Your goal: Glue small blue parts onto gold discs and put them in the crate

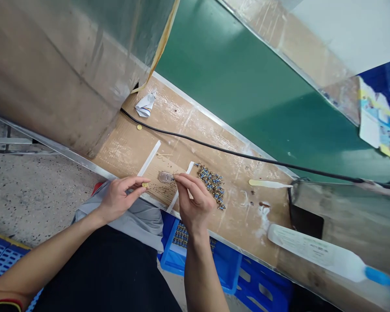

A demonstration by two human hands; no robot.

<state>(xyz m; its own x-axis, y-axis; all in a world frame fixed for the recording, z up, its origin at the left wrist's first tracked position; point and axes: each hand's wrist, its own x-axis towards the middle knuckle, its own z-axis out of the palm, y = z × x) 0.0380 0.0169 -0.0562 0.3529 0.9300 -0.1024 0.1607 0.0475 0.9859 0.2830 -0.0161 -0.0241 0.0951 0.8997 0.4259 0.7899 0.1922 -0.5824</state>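
Reaching arms: both bare forearms come up from the bottom edge and meet over the near edge of the wooden table.
Left hand: palm turned inward, thumb and forefinger closed on a small brass disc, held just above the table edge.
Right hand: wrist bent, fingers bunched and pinched on a thin tool that points left.
Clear piece: a small greyish blob on the table, between the two hands, touching the tool's tip and just right of the brass disc.
Pile of parts: blue and brass pieces heaped just behind the right hand.
White strips: two lie on the table, one on each side of the clear piece.
Black cable: runs across the table behind the hands.
Green belt: lies along the far side of the table.
Blue crate: sits below the table edge, under the right forearm.
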